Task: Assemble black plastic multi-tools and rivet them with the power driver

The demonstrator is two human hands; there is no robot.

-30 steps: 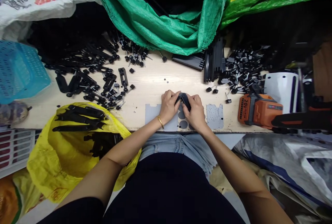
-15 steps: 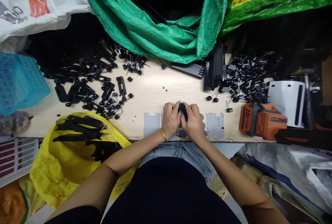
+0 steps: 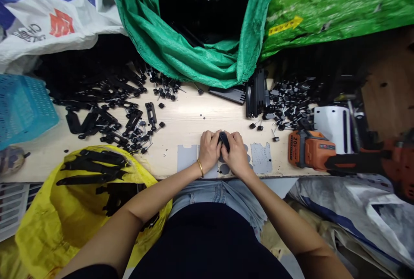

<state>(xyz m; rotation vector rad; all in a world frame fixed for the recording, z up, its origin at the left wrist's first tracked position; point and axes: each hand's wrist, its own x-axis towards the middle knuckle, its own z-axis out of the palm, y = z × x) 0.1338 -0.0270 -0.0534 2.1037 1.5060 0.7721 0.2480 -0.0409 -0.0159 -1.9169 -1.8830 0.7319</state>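
My left hand (image 3: 209, 149) and my right hand (image 3: 237, 155) meet at the near edge of the wooden table (image 3: 184, 117), fingers closed together on one small black plastic part (image 3: 224, 139). A gold bangle circles my left wrist. Under the hands lies a grey metal plate (image 3: 261, 157) with round holes. Black plastic strips and nail-headed pegs (image 3: 129, 117) are heaped to the left. Another heap of pegs (image 3: 287, 102) lies to the right.
A yellow bag (image 3: 80, 197) with long black strips hangs at the table's near left. A green sack (image 3: 200, 50) opens at the back. An orange 20V power tool (image 3: 310, 152) lies at the right, a blue basket (image 3: 22, 106) at the far left.
Both hands have drawn closer together around the black part and sit a little nearer the table's edge. The camera has tilted, shifting the whole scene down and left.
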